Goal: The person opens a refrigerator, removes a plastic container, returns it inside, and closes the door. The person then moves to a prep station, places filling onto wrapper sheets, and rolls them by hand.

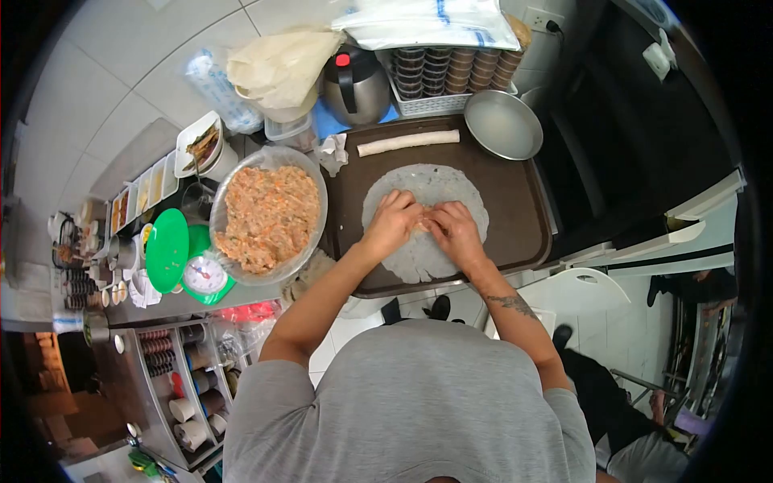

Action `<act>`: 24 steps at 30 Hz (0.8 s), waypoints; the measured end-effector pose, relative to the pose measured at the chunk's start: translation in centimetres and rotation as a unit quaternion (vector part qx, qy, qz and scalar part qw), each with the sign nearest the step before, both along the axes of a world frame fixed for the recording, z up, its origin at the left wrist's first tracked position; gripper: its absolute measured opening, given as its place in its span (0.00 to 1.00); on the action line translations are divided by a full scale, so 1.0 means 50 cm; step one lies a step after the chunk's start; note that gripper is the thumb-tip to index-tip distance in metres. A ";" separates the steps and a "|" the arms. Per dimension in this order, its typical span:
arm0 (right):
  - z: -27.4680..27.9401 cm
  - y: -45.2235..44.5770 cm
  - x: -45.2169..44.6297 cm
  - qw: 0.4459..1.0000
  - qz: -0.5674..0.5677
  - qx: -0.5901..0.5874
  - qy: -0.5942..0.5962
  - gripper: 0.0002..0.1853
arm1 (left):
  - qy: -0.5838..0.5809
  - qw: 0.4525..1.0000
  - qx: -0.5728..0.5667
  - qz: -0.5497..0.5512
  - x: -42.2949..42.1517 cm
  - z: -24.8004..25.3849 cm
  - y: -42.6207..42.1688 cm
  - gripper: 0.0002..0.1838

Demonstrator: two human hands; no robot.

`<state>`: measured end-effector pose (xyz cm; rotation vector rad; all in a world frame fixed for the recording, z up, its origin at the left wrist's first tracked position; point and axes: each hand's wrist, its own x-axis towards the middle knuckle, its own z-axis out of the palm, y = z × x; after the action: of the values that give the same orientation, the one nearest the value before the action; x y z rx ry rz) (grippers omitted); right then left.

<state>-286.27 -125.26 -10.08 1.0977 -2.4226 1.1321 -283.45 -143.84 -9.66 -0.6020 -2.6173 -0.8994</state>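
Grey shirt cloth [431, 386] lies closest to us, and beyond it our two forearms reach over a brown tray [515, 197]. On that tray, around its middle and stretching toward its near edge, lies a round wrapper sheet [420, 256]. A small piece of filling [421, 224] shows at the centre of it, right between our fingertips.

Our left hand [394, 221] and right hand [454, 231] meet there, fingers bent inward and tips almost together on the filling. Knuckles hide the contact, so we cannot tell whether we are pinching it or merely pressing it down.

We judge the step in hand to be shaping the filling into a strip across the sheet. The next move seems to call for an even line, then light fingers to bring the sheet's near edge over it without tearing.

As for looks, the sheet is thin, pale grey and see-through, with the tray darkening it from below; its outline is uneven and its near edge looks ragged. What we see of the filling is pale orange, much like the orange-flecked mixture [270, 217] in the plastic-lined bowl [282, 157] by the tray's left edge.

Along the tray's far edge lies a slim, whitish roll [408, 142], apart from the sheet. A round metal pan [503, 96] sits at the far right corner, and crumpled paper [332, 154] is at the far left corner.
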 end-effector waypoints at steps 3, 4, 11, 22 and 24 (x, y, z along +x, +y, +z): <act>-0.023 0.016 -0.001 0.999 -0.001 0.006 -0.040 0.15 | -0.008 1.000 0.001 -0.002 0.007 -0.019 -0.008 0.07; -0.027 0.022 0.001 0.997 -0.001 -0.008 -0.072 0.16 | -0.014 1.000 0.020 -0.008 0.004 -0.021 -0.018 0.08; 0.020 0.013 0.000 0.997 -0.005 0.020 -0.073 0.26 | -0.034 0.999 0.015 -0.008 -0.003 0.029 -0.017 0.18; 0.015 0.013 0.015 0.995 -0.019 0.021 -0.098 0.25 | -0.081 0.996 -0.017 -0.042 0.017 0.019 -0.049 0.22; -0.004 0.039 0.005 0.990 0.002 0.060 -0.128 0.27 | -0.088 0.995 -0.021 -0.041 0.019 0.007 -0.058 0.23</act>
<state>-286.04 -123.29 -10.28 1.0492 -2.7181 1.2076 -282.52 -146.74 -9.30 -0.6737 -2.7927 -0.9635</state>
